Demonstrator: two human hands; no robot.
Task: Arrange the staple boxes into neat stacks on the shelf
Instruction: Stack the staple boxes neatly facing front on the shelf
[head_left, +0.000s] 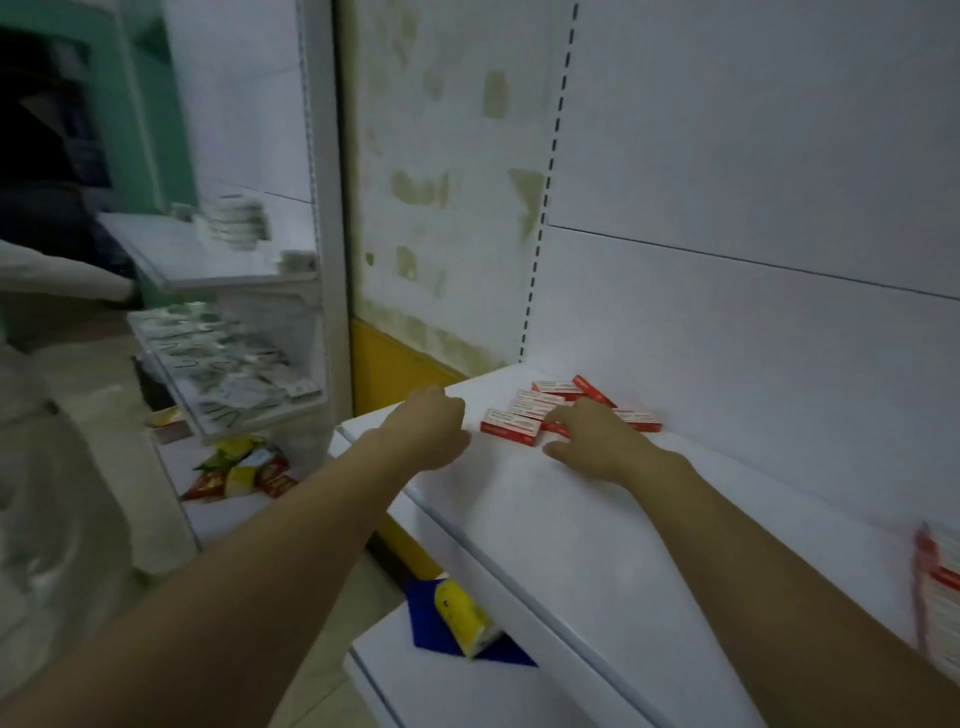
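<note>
White shelf (597, 545) sits under both hands. I see the left hand (428, 428) curled in a loose fist, nothing visible in it. Red staple boxes (511, 423) lie scattered flat just right of it, unstacked. Right hand (597, 441) is spread, fingers straight, tips touching the nearest boxes. Well right of that hand there's a blurred red-and-white stack (943, 597) at the frame edge.

This looks like a small shop. White shelves (571, 519) hang on a slotted upright (551, 171) against plain back panels (753, 130), and small red-and-white boxes (511, 423) lie on one of them. A neighbouring rack (171, 249) carries blurred packaged goods (218, 358), with bright snack packets (244, 467) on its lower shelf.
</note>
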